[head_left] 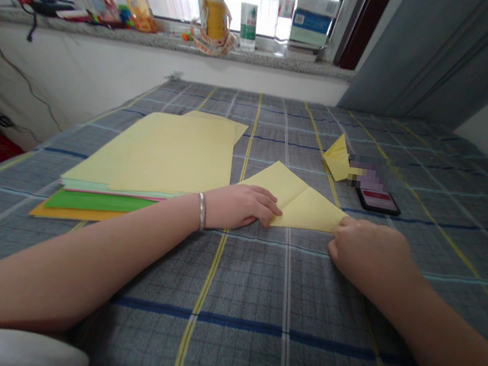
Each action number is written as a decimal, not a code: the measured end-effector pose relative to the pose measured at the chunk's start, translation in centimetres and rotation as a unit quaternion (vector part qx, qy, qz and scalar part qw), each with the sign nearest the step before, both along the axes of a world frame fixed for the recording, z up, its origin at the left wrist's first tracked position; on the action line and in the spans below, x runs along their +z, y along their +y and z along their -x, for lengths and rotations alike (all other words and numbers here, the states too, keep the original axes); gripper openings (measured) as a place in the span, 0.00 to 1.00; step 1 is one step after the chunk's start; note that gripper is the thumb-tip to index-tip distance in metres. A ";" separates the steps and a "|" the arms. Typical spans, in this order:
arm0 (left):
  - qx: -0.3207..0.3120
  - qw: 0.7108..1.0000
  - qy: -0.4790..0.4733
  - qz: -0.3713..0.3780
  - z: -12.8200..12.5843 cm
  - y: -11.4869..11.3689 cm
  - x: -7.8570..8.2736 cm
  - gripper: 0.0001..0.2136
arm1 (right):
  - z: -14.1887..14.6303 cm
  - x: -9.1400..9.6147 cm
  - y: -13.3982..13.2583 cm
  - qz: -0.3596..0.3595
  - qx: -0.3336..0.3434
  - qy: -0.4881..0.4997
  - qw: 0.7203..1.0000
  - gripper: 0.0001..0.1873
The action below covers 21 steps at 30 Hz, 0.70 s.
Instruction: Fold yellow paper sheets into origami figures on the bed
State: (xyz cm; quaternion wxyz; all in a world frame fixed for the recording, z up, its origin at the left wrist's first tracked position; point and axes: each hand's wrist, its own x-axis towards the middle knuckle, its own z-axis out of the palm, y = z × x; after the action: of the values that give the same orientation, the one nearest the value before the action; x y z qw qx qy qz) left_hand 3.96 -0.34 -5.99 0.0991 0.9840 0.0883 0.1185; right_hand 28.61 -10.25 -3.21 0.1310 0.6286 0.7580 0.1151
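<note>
A folded sheet of yellow paper [300,200] lies on the plaid cloth between my hands, with a crease running across its middle. My left hand [247,208], with a silver bangle at the wrist, rests flat on the paper's left part, fingers stretched out. At the right corner, my right hand [367,243] is closed with the paper's tip pinched between thumb and fingers. Left of them sits a stack of coloured paper [175,155], yellow on top with green and orange sheets below. Beyond my right hand stands a small folded yellow paper piece [337,158].
A phone [377,200], partly blurred out, lies behind my right hand beside the folded piece. The checked cloth [245,304] covers the whole surface up to the wall. Bottles, boxes and packets line the windowsill [155,40]. A grey curtain [416,56] hangs at the right.
</note>
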 end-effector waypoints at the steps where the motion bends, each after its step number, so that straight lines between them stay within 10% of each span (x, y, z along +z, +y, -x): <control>1: -0.001 1.000 -0.001 0.006 0.1 0.0 0.1 0.13 | 0.0 0.0 0.0 0.001 -0.001 -0.001 1.000 0.14; 8: 0.004 0.998 -0.029 0.046 0.1 0.2 -0.2 0.12 | -0.1 -0.1 0.0 -0.017 0.023 -0.015 0.999 0.15; 14: 0.058 0.994 -0.058 0.075 -0.3 -0.4 -0.5 0.06 | -0.1 -0.9 0.8 -0.167 0.100 -0.014 0.981 0.19; 21: 0.111 0.993 -0.028 -0.003 -1.3 -1.4 -0.8 0.12 | 0.3 -2.5 2.8 -0.111 0.298 0.128 0.939 0.10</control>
State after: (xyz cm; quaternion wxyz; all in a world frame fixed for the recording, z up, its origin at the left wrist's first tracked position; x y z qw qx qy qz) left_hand 5.22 -1.71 -6.76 0.0844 0.9647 0.1942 0.1567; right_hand 28.32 -7.47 -5.69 -0.0781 0.3935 0.9035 0.1505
